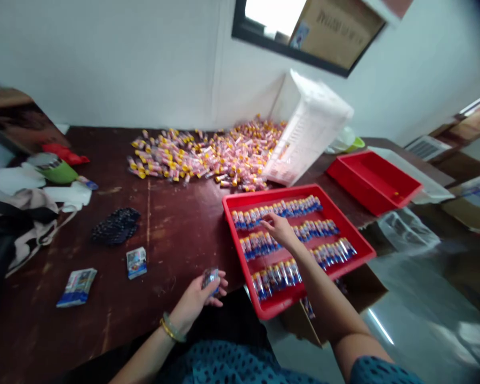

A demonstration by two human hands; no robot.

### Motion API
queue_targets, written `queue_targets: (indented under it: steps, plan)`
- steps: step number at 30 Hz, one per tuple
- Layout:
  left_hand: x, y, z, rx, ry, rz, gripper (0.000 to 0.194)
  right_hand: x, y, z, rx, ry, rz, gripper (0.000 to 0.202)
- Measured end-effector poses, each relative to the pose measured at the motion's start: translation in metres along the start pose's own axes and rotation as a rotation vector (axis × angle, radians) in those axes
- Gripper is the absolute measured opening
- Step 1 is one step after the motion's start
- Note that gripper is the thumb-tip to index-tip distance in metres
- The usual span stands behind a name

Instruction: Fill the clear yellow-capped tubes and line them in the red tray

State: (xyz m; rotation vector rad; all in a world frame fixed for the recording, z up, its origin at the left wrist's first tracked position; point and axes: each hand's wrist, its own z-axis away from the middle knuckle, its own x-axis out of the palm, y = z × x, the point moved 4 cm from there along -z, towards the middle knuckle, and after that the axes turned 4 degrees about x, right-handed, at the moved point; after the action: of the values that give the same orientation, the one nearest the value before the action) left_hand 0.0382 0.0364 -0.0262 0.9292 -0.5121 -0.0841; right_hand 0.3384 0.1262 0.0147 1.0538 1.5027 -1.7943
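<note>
Near the table's front edge, my left hand [205, 290] holds a small clear-and-blue packet [210, 277] between thumb and fingers. My right hand [278, 226] reaches over the red tray [272, 310], its fingertips pinched at the back row of small packets [252, 217]; whether it grips one is too small to tell. Three rows of blue packets with yellow tops lie side by side in the tray. My right forearm hides part of the front row.
A heap of pink-and-yellow pieces [208, 154] lies along the wall beside a tilted white basket [308, 128]. Flat packet stacks [78, 288] and a dark pile [116, 226] sit at left. Another red tray [376, 178] stands at right, an open carton [360, 288] below the table.
</note>
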Motion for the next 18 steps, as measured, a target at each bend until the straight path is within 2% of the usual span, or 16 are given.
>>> queue_targets:
  steps: [2, 5, 8, 10, 14, 18]
  plan:
    - [-0.008, -0.002, -0.003, -0.003, 0.037, 0.046, 0.055, -0.005, -0.019, -0.029, -0.056, 0.025, 0.025, 0.021]
    - [-0.021, 0.002, -0.009, 0.048, 0.07, 0.04, 0.054, -0.004, -0.056, -0.09, -0.113, 0.039, 0.09, 0.024]
    - [-0.034, 0.011, -0.011, 0.128, 0.147, 0.036, 0.053, 0.018, -0.097, -0.147, -0.13, -0.017, 0.174, 0.021]
    - [-0.042, 0.017, -0.009, 0.157, 0.196, 0.065, 0.053, 0.04, -0.121, -0.172, -0.14, -0.075, 0.237, 0.019]
    - [-0.055, 0.027, 0.0, 0.165, 0.23, 0.14, 0.052, 0.072, -0.152, -0.184, -0.135, -0.125, 0.353, 0.027]
    - [-0.071, 0.038, 0.011, 0.235, 0.313, 0.12, 0.041, 0.077, -0.172, -0.163, -0.222, -0.152, 0.362, 0.025]
